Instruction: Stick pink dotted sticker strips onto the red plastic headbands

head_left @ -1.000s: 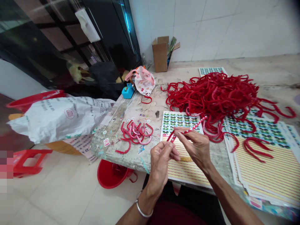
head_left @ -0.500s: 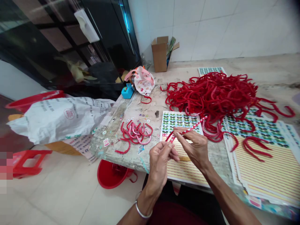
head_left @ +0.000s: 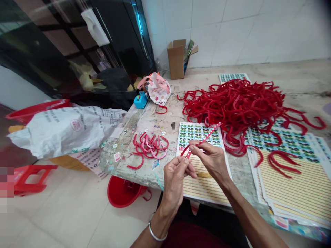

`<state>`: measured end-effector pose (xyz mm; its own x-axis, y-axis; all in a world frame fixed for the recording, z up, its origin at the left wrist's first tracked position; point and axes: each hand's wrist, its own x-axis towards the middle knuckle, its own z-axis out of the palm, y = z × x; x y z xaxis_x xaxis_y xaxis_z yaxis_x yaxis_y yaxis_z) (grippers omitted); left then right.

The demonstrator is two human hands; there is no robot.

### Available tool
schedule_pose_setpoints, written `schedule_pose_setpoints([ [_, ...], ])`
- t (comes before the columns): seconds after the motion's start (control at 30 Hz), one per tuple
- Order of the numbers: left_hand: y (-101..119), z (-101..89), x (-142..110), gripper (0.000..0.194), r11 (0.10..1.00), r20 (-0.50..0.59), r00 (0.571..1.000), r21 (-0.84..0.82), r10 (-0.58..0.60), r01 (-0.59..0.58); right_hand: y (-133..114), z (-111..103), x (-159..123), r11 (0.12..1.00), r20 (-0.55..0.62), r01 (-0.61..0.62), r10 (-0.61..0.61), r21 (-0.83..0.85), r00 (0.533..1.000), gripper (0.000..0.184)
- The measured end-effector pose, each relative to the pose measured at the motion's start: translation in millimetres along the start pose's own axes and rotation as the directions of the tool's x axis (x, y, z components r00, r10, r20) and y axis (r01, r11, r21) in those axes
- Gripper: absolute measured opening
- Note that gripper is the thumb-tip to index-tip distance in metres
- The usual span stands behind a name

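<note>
Just over a printed sheet [head_left: 204, 193]'s edge, left hand [head_left: 176, 182] and right hand [head_left: 209, 160] pinch a red strip [head_left: 209, 135].

The left hand [head_left: 176, 182] and right hand [head_left: 210, 160] pinch, just apart.

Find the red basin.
In the head view, the red plastic basin sits on the tiled floor just below the table's near edge, left of the left hand.

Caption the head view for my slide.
Left hand and right hand hold a red strip over a printed sheet beside red bands.
</note>
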<state>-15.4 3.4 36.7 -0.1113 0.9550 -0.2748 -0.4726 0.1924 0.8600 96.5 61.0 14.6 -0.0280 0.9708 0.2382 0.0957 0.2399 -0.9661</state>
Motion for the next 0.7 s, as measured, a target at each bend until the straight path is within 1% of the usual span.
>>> schedule_pose_setpoints([
  [0.17, 0, -2.3, -3, 0.017, 1.000, 0.011, 1.000, 0.001, 0.003, -0.003, 5, -2, 5, 0.978, 0.024, -0.132, 0.130, 0.159, 0.991, 0.020],
  [0.27, 0, -3.9, -4, 0.018, 1.000, 0.027, 0.999, -0.003, 0.020, -0.020, 8, -3, 9, 0.939, 0.071, -0.218, 0.207, 0.265, 0.976, 0.019],
  [0.37, -1, -6.0, -5, 0.017, 1.000, 0.050, 0.998, 0.003, 0.023, -0.024, 7, -5, 12, 0.915, 0.099, -0.259, 0.240, 0.308, 0.966, 0.016],
  [0.43, -2, -8.4, -5, 0.018, 1.000, 0.073, 0.997, 0.007, 0.019, -0.020, 6, -6, 13, 0.922, 0.102, -0.255, 0.235, 0.292, 0.967, 0.018],
  [0.53, -2, -13.0, -5, 0.017, 1.000, 0.133, 0.991, 0.005, -0.011, 0.010, 2, -8, 12, 0.954, 0.091, -0.205, 0.189, 0.218, 0.978, 0.021],
  [0.63, 0, -16.1, -4, 0.014, 0.999, 0.182, 0.982, 0.026, -0.052, 0.048, 0, -8, 7, 0.985, 0.087, -0.113, 0.102, 0.134, 0.991, 0.019],
  [0.7, 5, -15.8, -2, 0.013, 0.997, 0.210, 0.977, 0.064, -0.048, 0.035, -2, -7, 4, 0.995, 0.105, -0.037, 0.028, 0.090, 0.994, 0.014],
])
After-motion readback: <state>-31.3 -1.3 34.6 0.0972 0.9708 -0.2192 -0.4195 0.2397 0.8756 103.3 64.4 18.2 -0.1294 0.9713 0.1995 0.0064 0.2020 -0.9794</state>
